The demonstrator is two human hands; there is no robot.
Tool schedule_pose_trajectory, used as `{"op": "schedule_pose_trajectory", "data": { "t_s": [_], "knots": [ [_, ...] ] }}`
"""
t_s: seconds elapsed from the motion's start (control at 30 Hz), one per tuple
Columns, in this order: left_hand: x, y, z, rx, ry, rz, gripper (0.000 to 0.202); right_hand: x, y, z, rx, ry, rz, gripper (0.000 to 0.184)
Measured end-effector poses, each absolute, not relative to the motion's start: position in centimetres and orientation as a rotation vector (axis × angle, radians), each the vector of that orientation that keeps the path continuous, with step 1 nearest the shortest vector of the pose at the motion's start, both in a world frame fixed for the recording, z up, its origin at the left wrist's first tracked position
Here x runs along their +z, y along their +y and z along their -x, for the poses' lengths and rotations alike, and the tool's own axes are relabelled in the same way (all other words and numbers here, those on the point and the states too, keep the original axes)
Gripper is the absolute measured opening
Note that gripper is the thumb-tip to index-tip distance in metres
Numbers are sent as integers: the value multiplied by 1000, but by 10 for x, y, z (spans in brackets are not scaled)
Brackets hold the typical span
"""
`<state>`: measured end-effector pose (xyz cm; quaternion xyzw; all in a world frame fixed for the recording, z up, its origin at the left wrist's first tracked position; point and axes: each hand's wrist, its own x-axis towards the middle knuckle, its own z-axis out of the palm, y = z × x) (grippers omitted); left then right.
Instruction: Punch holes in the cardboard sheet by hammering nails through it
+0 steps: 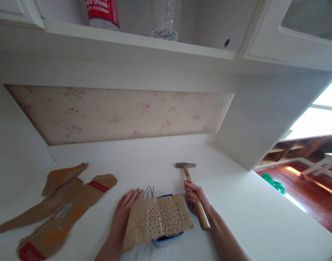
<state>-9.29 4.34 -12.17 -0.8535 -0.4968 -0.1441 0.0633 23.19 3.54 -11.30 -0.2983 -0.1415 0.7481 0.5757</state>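
My right hand (194,195) is wrapped around the wooden handle of a hammer (188,174), whose metal head points away from me. A piece of cardboard (160,215) pierced with many small holes lies between my hands, on top of a clear container with a blue rim (168,241), mostly hidden. At the cardboard's left edge my left hand (127,206) lies with fingers stretched out, and I cannot tell whether it presses on the cardboard. Several nails (148,191) lie just beyond the cardboard, near my left fingertips.
Torn cardboard strips (70,208) with red print are spread on the white desktop (253,217) at left. Above hangs a shelf (133,41) with a red-labelled bottle (103,12) and a clear bottle (167,21). A side panel (253,119) bounds the right.
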Motion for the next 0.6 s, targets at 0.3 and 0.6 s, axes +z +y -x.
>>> {"op": "schedule_pose_trajectory", "data": {
  "t_s": [0.3, 0.6],
  "knots": [
    [-119, 62, 87, -622, -1423, 2609, 34, -109, 34, -231, 1764, -312, 740, 16],
    [-119, 89, 84, -743, -1390, 2771, 33, -107, 30, -222, 1695, -293, 774, 12]
  ]
}}
